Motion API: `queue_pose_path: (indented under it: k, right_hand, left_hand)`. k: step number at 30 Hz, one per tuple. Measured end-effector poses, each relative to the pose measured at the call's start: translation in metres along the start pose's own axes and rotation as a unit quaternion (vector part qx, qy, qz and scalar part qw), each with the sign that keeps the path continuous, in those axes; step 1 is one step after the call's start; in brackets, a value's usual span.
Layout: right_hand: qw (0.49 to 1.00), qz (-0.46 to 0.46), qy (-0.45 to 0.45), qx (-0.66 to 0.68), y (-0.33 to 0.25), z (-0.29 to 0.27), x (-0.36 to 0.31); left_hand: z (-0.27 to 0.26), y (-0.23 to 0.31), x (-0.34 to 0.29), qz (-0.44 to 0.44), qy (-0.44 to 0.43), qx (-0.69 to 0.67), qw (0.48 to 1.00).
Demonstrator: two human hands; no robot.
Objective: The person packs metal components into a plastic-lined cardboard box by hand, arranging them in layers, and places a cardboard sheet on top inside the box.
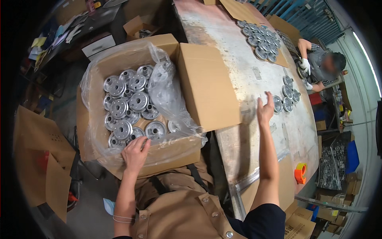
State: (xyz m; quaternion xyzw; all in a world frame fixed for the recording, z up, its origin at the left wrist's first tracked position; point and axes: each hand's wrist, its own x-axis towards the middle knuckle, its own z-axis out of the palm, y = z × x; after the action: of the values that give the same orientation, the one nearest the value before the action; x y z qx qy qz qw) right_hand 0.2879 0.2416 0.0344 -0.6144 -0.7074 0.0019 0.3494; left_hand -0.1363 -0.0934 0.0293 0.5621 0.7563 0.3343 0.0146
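Note:
My right hand [266, 109] is held over the table with its fingers apart and nothing in them. Just beyond its fingertips stands a small group of round, silvery metal wheels [277, 104]. At the near side of an open cardboard box [167, 157], my left hand [134, 154] is loosely bent, holding nothing that I can see. Its fingertips are close to a metal wheel [137, 133] in the box; whether they touch it I cannot tell. Several flanged metal wheels [138, 102] lie stacked in the box, inside a clear plastic liner [169, 85].
The box flap [207, 85] rests over the edge of the worn table [246, 147]. Farther back are many more wheels [260, 40] on cardboard. Orange tape [300, 173] lies near the right edge. A gloved co-worker [318, 65] is across the table. Another carton [41, 155] stands at left.

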Motion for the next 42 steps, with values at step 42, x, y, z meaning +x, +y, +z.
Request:
queue_pose_path:
  k: [42]
  right_hand:
    - [0.454,0.328,-0.539,0.628,-0.302,0.05,-0.154]
  left_hand:
    - [-0.034,0.03,0.042,-0.08,0.028,-0.201,0.976]
